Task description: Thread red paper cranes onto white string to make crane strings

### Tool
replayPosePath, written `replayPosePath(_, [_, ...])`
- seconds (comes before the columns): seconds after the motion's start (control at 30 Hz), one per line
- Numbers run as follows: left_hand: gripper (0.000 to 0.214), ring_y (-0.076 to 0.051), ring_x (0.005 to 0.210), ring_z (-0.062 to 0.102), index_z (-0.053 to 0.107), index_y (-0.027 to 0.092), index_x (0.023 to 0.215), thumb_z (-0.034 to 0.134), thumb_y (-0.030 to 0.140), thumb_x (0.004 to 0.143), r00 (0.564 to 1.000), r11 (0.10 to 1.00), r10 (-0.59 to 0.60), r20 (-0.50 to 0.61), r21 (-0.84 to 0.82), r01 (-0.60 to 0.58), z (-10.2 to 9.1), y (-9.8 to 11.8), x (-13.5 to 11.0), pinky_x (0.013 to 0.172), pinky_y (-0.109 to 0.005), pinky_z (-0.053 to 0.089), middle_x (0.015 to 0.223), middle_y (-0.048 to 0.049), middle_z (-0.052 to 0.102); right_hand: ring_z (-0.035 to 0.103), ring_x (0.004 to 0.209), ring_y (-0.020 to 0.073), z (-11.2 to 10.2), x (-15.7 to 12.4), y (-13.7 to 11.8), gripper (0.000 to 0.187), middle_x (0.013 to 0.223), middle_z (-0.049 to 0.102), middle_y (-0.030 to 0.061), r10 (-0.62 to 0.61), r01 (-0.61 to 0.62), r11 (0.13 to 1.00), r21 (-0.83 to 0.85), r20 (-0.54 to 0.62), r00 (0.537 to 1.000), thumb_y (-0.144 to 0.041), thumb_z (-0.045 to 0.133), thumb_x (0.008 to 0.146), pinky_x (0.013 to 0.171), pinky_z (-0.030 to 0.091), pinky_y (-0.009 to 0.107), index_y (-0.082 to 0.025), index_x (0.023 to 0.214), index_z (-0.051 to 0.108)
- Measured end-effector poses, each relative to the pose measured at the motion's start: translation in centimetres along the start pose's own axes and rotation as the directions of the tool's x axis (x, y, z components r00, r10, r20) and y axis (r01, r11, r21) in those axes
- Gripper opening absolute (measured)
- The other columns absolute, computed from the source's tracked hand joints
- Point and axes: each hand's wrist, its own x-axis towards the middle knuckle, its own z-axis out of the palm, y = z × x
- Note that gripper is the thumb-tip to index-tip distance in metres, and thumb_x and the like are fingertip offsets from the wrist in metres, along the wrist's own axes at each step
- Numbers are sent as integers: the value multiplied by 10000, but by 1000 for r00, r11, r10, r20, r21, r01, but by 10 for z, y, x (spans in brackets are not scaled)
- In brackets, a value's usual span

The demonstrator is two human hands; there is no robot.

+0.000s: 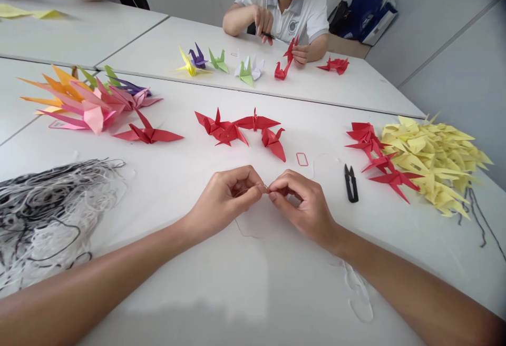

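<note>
My left hand [223, 204] and my right hand [302, 204] meet above the white table [253, 288], their fingertips pinching a thin pale thread [247, 191]. A loose length of it trails down onto the tabletop below my hands. Straight ahead of my hands lie several red origami cranes [237, 130]. A small red rectangular loop [302, 159] sits just beyond my right hand. Black thread snips [351, 184] lie to the right of that hand, and a tangled heap of black and white thread [47, 214] lies beyond my left forearm.
To the right, red cranes [379, 156] adjoin a heap of yellow paper cranes [430, 164]. Pink and orange cranes [85, 106] stand at the left. Across the adjoining table, a seated co-worker [300, 22] handles a red crane near a row of coloured cranes [221, 64].
</note>
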Motion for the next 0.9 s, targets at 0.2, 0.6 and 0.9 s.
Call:
replayPosePath(0.2, [141, -75, 558, 439, 593, 189, 785, 491, 140, 869, 1000, 1000, 1, 2, 8, -1, 0, 1, -1, 487, -191, 345, 639, 48, 509, 522, 669, 113, 0, -1, 1, 123, 770, 562, -1, 0, 0, 1000, -9, 4, 1000, -88, 576, 884, 580, 433, 250, -196, 834, 606])
replayPosePath(0.6, [138, -77, 555, 437, 594, 188, 786, 492, 148, 871, 1000, 1000, -3, 9, 11, 3, 0, 1, 0, 485, -192, 341, 630, 45, 501, 510, 665, 104, 1, 0, 0, 127, 765, 549, -5, 7, -7, 1000, -10, 14, 1000, -79, 577, 881, 581, 425, 241, -190, 823, 601])
replayPosePath(0.9, [123, -72, 541, 433, 603, 183, 794, 506, 170, 869, 1000, 1000, -19, 5, 4, 19, 0, 1, 0, 475, -188, 336, 642, 43, 515, 510, 667, 107, 0, -1, 0, 123, 760, 544, -9, 14, -14, 1000, -12, 11, 1000, -88, 571, 885, 578, 418, 245, -193, 826, 598])
